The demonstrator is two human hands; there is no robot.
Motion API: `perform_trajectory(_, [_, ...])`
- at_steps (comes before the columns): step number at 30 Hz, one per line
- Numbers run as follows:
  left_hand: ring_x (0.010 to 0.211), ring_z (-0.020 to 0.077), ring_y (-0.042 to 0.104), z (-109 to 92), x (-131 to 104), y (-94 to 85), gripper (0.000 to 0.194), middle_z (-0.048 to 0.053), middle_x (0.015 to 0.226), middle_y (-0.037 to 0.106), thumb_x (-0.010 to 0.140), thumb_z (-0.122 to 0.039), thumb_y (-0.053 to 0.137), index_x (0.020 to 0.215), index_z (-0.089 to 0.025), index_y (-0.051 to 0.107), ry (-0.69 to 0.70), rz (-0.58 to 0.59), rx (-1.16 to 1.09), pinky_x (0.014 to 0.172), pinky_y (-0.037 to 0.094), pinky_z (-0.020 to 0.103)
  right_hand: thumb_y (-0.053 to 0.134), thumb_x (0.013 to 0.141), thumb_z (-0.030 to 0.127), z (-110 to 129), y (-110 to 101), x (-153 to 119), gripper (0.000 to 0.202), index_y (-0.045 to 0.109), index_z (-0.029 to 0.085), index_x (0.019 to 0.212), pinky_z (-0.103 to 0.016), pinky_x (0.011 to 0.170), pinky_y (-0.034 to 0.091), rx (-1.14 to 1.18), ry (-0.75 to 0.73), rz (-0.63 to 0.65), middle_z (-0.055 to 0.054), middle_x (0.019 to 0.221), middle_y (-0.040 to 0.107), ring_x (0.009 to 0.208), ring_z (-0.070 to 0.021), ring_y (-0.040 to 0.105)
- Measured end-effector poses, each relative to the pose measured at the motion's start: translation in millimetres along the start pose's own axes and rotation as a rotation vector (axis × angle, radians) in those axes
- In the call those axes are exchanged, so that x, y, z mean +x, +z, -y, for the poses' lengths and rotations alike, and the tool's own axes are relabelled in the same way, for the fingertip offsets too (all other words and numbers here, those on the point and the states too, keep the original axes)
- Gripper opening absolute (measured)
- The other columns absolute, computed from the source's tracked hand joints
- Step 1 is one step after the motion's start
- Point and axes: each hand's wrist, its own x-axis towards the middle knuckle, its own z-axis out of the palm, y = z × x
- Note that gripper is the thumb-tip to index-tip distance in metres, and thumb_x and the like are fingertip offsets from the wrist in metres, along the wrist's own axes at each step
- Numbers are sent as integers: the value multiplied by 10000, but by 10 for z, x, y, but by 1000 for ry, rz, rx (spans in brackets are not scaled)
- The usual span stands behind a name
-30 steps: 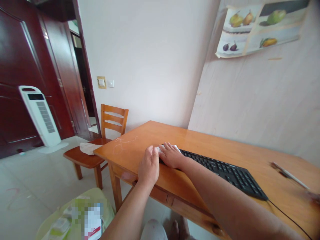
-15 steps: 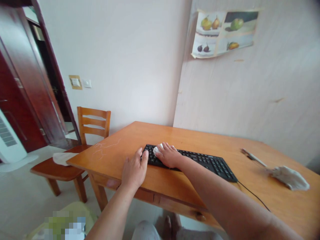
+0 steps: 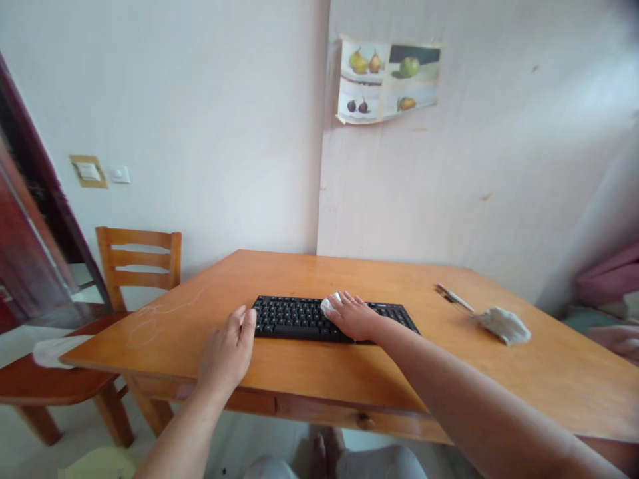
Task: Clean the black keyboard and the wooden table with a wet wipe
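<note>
A black keyboard (image 3: 292, 317) lies across the wooden table in front of me. My left hand (image 3: 230, 349) holds its left end, thumb along the edge and the other fingers curled beside it, partly hidden. My right hand (image 3: 352, 316) presses a crumpled white tissue (image 3: 329, 305) onto the keys right of the middle, the fingers over it. Part of the keyboard's right side is covered by my right hand and forearm.
On the table (image 3: 309, 366) to the right lie a grey cloth pouch (image 3: 505, 326) and a thin pen-like stick (image 3: 455, 297). A wooden chair (image 3: 140, 259) with a white cloth (image 3: 62, 349) stands left. Another person's hand (image 3: 616, 340) shows at the right edge.
My right hand has slid rightward over the keys with the tissue, from the left part to past the middle. My left hand stays at the keyboard's left end. The view has turned right.
</note>
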Motion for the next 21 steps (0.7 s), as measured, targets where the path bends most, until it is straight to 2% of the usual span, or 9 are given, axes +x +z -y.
perform_trajectory(7, [1307,351,524,4,29,-7,756,168,1383,587,951,-639,132,1358,-131,517,-38,32,-40,1101,394,501,312,1026,310,-478,4,-318,457,468,240,1450,-612,1111,315,-161,-42,28,-173,1584,316,1454,-356,293])
perform_trajectory(15, [1326,323,511,1,40,-19,717,153,1403,573,952,-632,154,1347,-157,517,-76,42,-58,1117,389,468,339,1015,273,-954,105,-597,463,449,269,1464,-646,1057,364,-238,15,4,-174,1579,316,1413,-384,347])
perform_trajectory(21, [1321,329,512,16,31,-20,684,157,1386,585,958,-621,174,1330,-166,524,-61,33,-61,1110,389,478,386,967,199,-1239,226,-753,520,435,213,1484,-646,1049,378,-173,65,-46,-207,1548,347,1402,-408,347])
